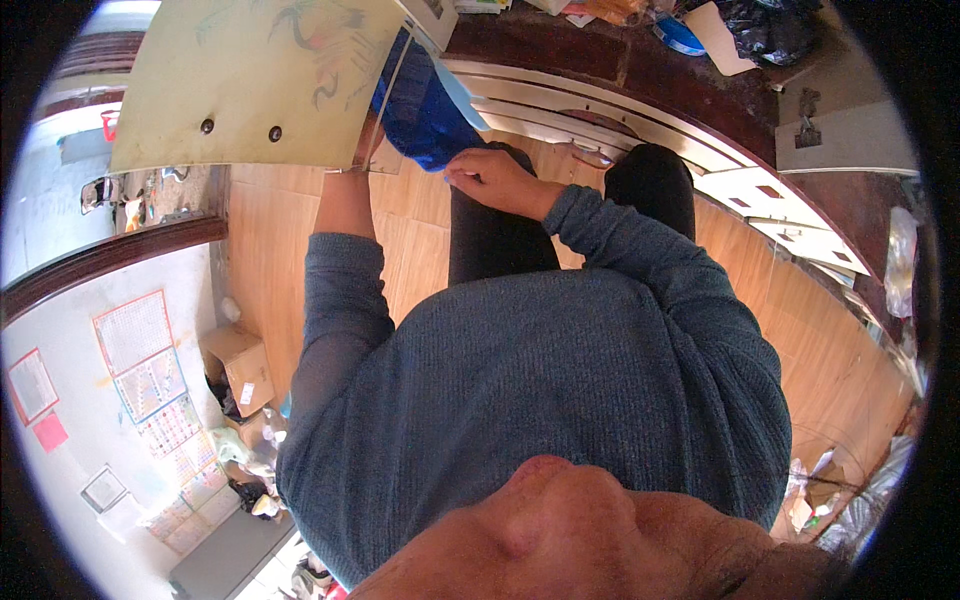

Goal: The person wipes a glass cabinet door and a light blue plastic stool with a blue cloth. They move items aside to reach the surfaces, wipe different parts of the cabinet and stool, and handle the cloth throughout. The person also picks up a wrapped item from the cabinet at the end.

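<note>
My right hand (491, 180) is above my knee, its fingers curled and closed on the lower edge of a deep blue cloth (427, 112). The cloth hangs beside a clear glass edge (384, 157). A pale blue flat piece (459, 94) shows behind it. My left forearm reaches forward under a cream panel (225, 82) with painted birds and two dark round fixings. Part of my left hand (367, 142) shows through the glass edge; the panel hides its fingers, so what it holds cannot be seen.
White drawers (757, 191) under a dark brown countertop (540, 67) curve along the front and right. On the counter are a blue round container (679, 35) and a black plastic bag (772, 30). Cardboard boxes (240, 367) stand at left on the wood-look floor (412, 240).
</note>
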A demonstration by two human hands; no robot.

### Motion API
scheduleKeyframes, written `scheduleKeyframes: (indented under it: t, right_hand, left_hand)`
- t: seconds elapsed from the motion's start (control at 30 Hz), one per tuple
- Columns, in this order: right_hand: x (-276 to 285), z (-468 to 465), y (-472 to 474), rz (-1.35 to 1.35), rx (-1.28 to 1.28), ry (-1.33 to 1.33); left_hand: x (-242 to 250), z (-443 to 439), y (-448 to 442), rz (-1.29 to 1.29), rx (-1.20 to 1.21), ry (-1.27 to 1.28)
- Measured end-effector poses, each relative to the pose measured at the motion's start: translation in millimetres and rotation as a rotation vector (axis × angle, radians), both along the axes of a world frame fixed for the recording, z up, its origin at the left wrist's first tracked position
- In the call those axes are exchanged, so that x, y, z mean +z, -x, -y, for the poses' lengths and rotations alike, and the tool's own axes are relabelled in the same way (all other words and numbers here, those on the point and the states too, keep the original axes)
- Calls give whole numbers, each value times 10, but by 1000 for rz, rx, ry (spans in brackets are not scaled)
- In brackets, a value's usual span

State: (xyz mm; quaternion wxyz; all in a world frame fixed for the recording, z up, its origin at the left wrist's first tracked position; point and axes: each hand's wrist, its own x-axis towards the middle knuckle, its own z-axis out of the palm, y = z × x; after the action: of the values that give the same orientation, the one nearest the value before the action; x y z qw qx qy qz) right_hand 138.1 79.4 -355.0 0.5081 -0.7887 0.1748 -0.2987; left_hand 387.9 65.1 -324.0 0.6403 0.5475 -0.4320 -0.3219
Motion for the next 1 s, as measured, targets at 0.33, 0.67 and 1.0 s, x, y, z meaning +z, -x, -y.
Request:
scheduleKeyframes:
  t: [0.33, 0.67, 1.0]
  right_hand:
    - [-247, 263, -427, 104, -279, -430]
    - [-91, 220, -417, 209, -15, -1036]
    - [-110, 240, -316, 210, 61, -734]
  left_hand:
    - [-359, -130, 65, -454, -319, -134]
    - [-223, -724, 660, -650, -245, -156]
    - [33, -1102, 1007, -564, -269, -169]
